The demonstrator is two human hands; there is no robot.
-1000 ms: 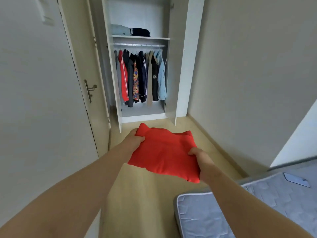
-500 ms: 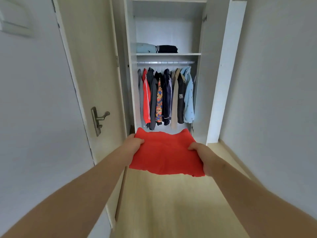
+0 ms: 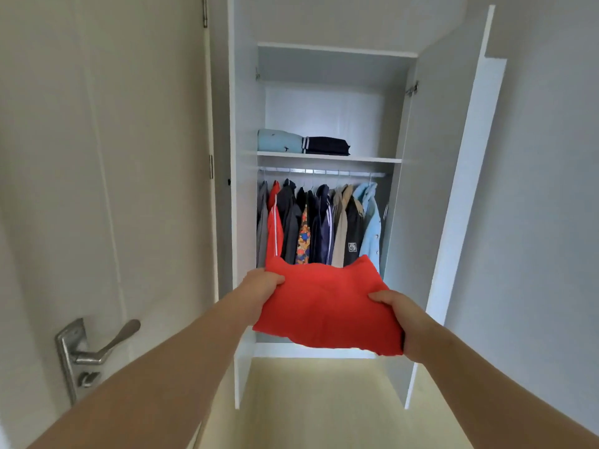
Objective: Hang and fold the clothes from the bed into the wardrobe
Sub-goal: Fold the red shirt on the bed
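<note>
The folded garment (image 3: 327, 306) is plain bright red. The wardrobe (image 3: 244, 222) is white. At 12 o'clock from the red piece, the pale bundle (image 3: 280, 140) is light blue with small dark marks. The dark bundle (image 3: 327, 145) at its 3 o'clock is navy with white stripes. The hanging clothes (image 3: 324, 222) read from 9 to 3 o'clock: grey, red with a white line, dark grey, an orange and blue print, navy with a white line, beige, black with a small white patch, light blue. The door (image 3: 129, 157) is cream, its handle (image 3: 97, 348) silver, the floor (image 3: 324, 400) pale yellow.

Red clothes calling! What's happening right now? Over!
Left hand and right hand both grip the folded red garment. Held up before the open wardrobe, below the shelf. Shelf holds blue pile and dark pile at left; nothing blocks it.
</note>
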